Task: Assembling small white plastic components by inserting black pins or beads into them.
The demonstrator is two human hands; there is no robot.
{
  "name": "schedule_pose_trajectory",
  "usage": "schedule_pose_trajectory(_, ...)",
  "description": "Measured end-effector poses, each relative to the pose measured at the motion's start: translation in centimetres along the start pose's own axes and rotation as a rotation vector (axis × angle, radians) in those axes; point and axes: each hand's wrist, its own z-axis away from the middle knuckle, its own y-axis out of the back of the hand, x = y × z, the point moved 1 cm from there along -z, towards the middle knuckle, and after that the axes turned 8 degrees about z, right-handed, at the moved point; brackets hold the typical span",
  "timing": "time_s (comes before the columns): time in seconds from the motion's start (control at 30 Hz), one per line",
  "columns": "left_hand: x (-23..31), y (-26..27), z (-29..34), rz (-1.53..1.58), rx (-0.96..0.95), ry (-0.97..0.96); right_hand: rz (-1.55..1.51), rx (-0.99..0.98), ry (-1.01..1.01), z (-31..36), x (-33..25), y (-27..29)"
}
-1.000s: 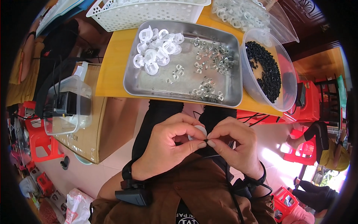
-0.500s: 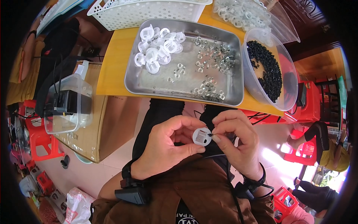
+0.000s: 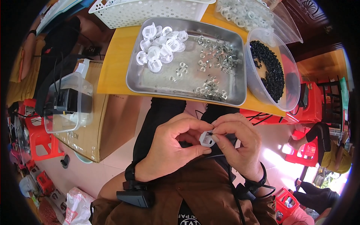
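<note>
Above my lap, my left hand (image 3: 176, 138) grips a small round white plastic part (image 3: 207, 139) between thumb and fingers. Cut-outs show in its face, one with a black piece in it. My right hand (image 3: 240, 137) is pinched at the part's upper right edge, its fingertips around a tiny black piece (image 3: 210, 133) that they partly cover. Ahead on the table stands a metal tray (image 3: 157, 84). A heap of similar white round parts (image 3: 160, 48) lies at its left, and several clusters of small clear and metallic pieces (image 3: 227, 62) lie at its middle and right.
A clear round tub (image 3: 294, 80) of tiny black pieces (image 3: 275, 71) stands right of the tray on the yellow table (image 3: 112, 71). Behind are a white perforated basket (image 3: 150, 15) and a bag of clear rings (image 3: 243, 15). A cardboard box (image 3: 93, 127) stands at left.
The white part has tilted and shifted slightly right and up in my left hand. My right fingertips have moved in over its upper edge with the black piece.
</note>
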Motion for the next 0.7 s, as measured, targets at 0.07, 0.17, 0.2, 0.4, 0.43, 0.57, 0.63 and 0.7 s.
schedule_pose_trajectory(0.07,0.1,-0.1,0.0,-0.029,0.013,-0.005,0.001,-0.002,0.001,0.0,0.1,0.0)
schedule_pose_trajectory(0.17,0.2,0.1,0.0,-0.038,0.027,-0.023,0.014,-0.01,0.003,-0.1,-0.1,-0.2)
schedule_pose_trajectory(0.2,0.2,0.0,0.0,-0.04,0.029,-0.022,0.012,-0.008,0.003,-0.1,0.0,-0.2)
schedule_pose_trajectory(0.4,0.1,-0.3,0.0,-0.078,0.061,-0.03,-0.007,-0.004,0.022,0.0,0.3,-0.3)
schedule_pose_trajectory(0.43,-0.1,-0.3,0.0,-0.101,0.064,-0.029,-0.006,-0.004,0.022,0.0,0.4,-0.4)
schedule_pose_trajectory(0.57,-0.5,-0.4,0.1,-0.1,0.096,-0.052,0.192,0.031,0.168,-0.1,0.7,-0.7)
schedule_pose_trajectory(0.63,-0.2,-0.4,0.1,-0.049,0.082,-0.046,0.212,0.046,0.203,-0.2,0.8,-0.6)
schedule_pose_trajectory(0.7,-0.3,-0.3,0.0,0.0,0.071,-0.042,0.199,0.035,0.139,-0.3,0.9,-0.4)
